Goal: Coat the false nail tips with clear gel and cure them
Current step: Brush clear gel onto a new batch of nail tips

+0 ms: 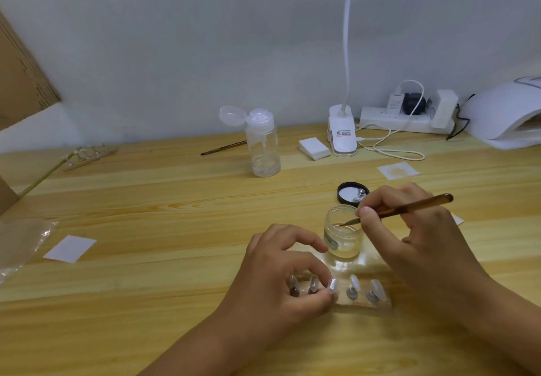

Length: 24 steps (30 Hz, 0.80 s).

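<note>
A clear strip holder (377,307) lies near the table's front edge with several false nail tips (354,283) standing on small pegs. My left hand (281,270) pinches the middle peg of that row between thumb and forefinger. My right hand (409,235) grips a brown-handled brush (415,205), whose bristle tip dips into the mouth of a small clear gel jar (343,233) just behind the holder. The jar's black lid (351,192) lies upside down behind it. A white curing lamp (506,115) sits at the far right.
A clear pump bottle (263,144) with its cap flipped open, a second brush (224,148), white wipe pads (314,148), a clip lamp (342,135) and a power strip (407,118) stand along the back. Another nail holder (90,156) lies far left, paper squares (70,248) and plastic wrap (20,244) nearer.
</note>
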Tool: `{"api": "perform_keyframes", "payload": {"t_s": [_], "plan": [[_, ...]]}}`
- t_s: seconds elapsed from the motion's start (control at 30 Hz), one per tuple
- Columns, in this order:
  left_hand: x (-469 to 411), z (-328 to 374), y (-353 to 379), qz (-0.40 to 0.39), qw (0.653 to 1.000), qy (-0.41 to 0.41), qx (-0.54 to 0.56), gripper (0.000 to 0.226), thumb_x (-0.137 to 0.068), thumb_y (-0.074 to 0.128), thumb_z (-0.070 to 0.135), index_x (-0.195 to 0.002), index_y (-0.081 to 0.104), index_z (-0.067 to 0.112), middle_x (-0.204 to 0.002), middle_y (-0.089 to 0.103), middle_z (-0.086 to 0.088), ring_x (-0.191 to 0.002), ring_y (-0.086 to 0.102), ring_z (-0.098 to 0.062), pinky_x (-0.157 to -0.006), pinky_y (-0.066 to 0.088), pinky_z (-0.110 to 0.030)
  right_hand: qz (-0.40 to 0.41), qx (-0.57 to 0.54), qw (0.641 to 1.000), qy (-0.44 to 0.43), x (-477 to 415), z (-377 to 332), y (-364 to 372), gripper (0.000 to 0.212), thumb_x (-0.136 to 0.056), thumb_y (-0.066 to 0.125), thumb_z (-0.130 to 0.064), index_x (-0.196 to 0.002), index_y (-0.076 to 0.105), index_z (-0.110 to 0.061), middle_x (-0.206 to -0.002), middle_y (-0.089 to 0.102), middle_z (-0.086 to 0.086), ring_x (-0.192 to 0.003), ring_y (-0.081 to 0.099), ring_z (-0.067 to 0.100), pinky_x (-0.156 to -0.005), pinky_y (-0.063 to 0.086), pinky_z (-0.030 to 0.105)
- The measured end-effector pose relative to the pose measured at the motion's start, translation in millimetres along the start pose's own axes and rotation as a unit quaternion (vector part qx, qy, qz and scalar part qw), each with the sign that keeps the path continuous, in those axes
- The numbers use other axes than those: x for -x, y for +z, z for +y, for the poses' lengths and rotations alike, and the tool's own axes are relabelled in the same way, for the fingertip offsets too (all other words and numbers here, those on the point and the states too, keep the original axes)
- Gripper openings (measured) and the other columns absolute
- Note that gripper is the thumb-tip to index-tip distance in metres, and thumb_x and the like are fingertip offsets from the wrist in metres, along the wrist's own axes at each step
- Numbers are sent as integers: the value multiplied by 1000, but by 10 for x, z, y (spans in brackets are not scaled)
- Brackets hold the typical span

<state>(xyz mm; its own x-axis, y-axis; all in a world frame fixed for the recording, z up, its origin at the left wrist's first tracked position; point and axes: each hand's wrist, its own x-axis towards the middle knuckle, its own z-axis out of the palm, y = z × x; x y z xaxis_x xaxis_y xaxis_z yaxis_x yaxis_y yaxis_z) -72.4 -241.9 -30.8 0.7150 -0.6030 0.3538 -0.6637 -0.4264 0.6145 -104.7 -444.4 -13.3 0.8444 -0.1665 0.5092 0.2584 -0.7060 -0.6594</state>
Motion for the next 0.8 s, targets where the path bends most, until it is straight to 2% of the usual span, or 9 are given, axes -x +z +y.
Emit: {"api": "perform_keyframes", "payload": {"t_s": [0.17, 0.27, 0.37, 0.43, 0.57, 0.67, 0.73, 0.8], "plan": [[-13, 4, 19, 48, 991, 99, -71, 7, -74, 74, 34, -76, 69, 31, -111, 58, 23, -117, 49, -1, -99, 28, -24, 10, -6, 1000, -5, 10, 4, 5, 11, -86, 59, -29, -76, 61, -35, -93, 56, -19, -95, 55, 17, -55, 44, 13], [-16, 14, 27, 67, 982, 145, -99, 12, -69, 80, 25, -74, 69, 27, -111, 61, 18, -116, 53, -5, -99, 32, -30, 36, 8, 999, -25, 10, 2, 11, 14, -89, 56, -34, -76, 60, -36, -87, 56, -16, -91, 54, 14, -66, 41, 11], [-15, 41, 5, 96, 981, 152, -68, 10, -68, 79, 22, -73, 70, 24, -107, 64, 17, -112, 57, -5, -97, 36, -33, 42, 13, 998, -36, 18, 14, 15, 16, -84, 47, -42, -76, 59, -35, -82, 56, -17, -90, 54, 10, -77, 35, 12], [-13, 55, -29, 116, 982, 146, -40, 10, -69, 80, 21, -73, 70, 21, -102, 67, 17, -108, 60, -4, -95, 39, -35, 42, 8, 999, -32, 16, 24, 21, 16, -84, 46, -43, -76, 59, -36, -84, 57, -16, -90, 54, 11, -79, 36, 15], [-1, 66, -96, 141, 985, 92, 31, 10, -71, 81, 17, -75, 71, 17, -89, 73, 16, -99, 67, -4, -91, 43, -37, 35, 13, 999, -31, 18, 27, 16, 15, -83, 45, -45, -77, 58, -38, -94, 55, -17, -92, 52, 7, -79, 34, 13], [12, 55, -137, 166, 983, 20, 78, 7, -74, 75, 30, -78, 74, 24, -85, 73, 17, -96, 68, -13, -85, 47, -30, 25, 9, 999, -20, 28, 30, 8, 14, -82, 46, -45, -77, 57, -39, -95, 55, -19, -95, 52, 8, -70, 37, 20], [10, 28, -155, 169, 980, -18, 105, 9, -73, 74, 37, -78, 74, 29, -86, 73, 17, -96, 67, -15, -84, 49, -27, 20, 7, 1000, -11, 26, 49, 7, 8, -83, 51, -40, -78, 57, -39, -95, 55, -20, -95, 52, 10, -70, 36, 15], [2, -4, -167, 171, 976, -37, 132, 12, -72, 74, 39, -81, 75, 31, -85, 74, 16, -94, 68, -15, -85, 49, -29, 12, 7, 1000, -5, 21, 68, 6, 11, -89, 56, -36, -79, 58, -37, -96, 54, -21, -96, 53, 10, -66, 38, 14]]}}
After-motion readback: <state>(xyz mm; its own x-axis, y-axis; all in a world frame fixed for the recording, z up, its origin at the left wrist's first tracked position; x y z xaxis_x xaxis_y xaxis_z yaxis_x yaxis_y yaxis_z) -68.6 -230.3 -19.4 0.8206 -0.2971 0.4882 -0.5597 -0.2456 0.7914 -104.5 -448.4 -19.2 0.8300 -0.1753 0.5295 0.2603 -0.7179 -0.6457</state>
